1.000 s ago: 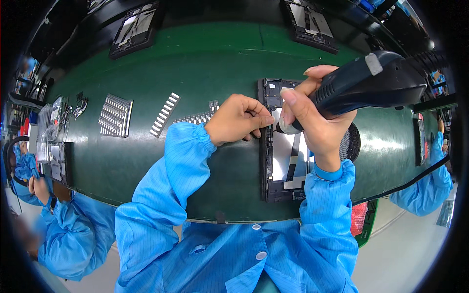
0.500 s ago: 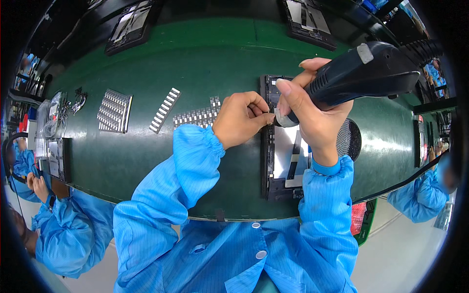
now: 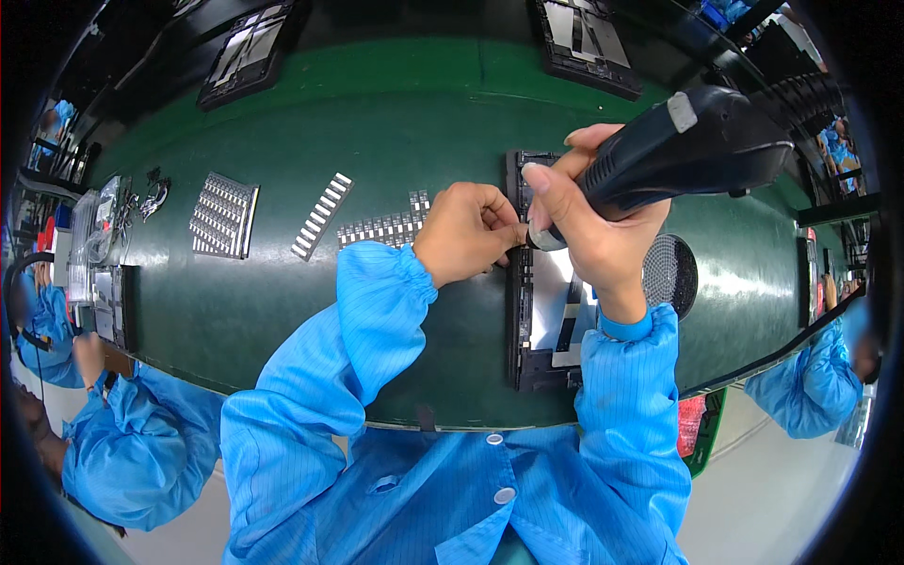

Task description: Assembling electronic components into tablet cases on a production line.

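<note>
In front of me lies an opened flat device, its black frame [image 3: 519,353] around a silver inner plate [image 3: 544,301] crossed by a black strip. My left hand [image 3: 471,231] pinches thumb and fingers together at the frame's left edge; whatever is between the tips is too small to make out. In my right hand [image 3: 603,226] is a black hand-held tool [image 3: 692,146] with a thick ribbed hose at its back end. The tool slants down to the left, its tip close to my left fingertips. My right hand and sleeve cover the device's right side.
Left of my hands lie label strips [image 3: 322,217], a bigger strip sheet [image 3: 381,229] and a stacked sheet [image 3: 224,215]. A round black textured disc [image 3: 669,273] lies right. Similar devices stand at the back left [image 3: 247,52] and right [image 3: 589,47]. Co-workers [image 3: 141,452] sit on both sides.
My right hand and the black tool have shifted slightly left, and the tool's rear end sits a little lower. My left hand stays almost in place, still pinching at the device's edge.
</note>
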{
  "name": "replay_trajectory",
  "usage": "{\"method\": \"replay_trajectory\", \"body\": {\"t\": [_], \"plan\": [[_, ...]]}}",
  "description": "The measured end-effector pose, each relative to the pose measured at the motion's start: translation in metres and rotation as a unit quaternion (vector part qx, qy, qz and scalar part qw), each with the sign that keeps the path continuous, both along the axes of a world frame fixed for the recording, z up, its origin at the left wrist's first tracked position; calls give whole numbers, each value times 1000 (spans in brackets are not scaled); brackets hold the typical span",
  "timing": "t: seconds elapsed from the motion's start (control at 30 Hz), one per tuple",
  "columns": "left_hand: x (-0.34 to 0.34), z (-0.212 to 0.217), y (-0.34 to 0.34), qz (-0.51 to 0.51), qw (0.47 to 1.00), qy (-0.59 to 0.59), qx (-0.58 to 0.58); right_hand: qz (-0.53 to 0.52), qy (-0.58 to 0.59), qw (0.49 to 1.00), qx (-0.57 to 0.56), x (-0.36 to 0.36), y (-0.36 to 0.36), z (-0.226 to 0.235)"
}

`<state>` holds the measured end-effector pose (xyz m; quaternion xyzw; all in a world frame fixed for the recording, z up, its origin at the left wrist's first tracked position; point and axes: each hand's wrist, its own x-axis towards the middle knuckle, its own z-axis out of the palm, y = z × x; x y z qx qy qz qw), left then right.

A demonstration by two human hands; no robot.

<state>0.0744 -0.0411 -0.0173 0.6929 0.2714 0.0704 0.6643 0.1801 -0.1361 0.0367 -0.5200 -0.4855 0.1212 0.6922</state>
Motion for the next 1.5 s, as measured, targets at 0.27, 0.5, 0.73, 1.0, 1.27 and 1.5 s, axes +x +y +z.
{"method": "replay_trajectory", "body": {"t": [0.27, 0.5, 0.73, 1.0, 1.27, 1.5], "plan": [[-6, -10, -4, -11, 997, -75, 5, 15, 30, 999, -7, -25, -10, -5], [-13, 2, -6, -7, 999, -25, 36, -34, 93, 995, 17, -30, -14, -3], [-64, 29, 74, 88, 970, -19, 226, -100, 38, 993, 56, 28, -95, 29], [-64, 29, 47, 22, 908, 75, 411, -181, 64, 979, 64, 52, -139, 18], [-45, 37, 58, -18, 926, 153, 344, -186, 87, 975, 88, 72, -152, 12], [-41, 13, 68, 28, 983, 42, 174, -181, 119, 973, 77, 76, -147, 10]]}}
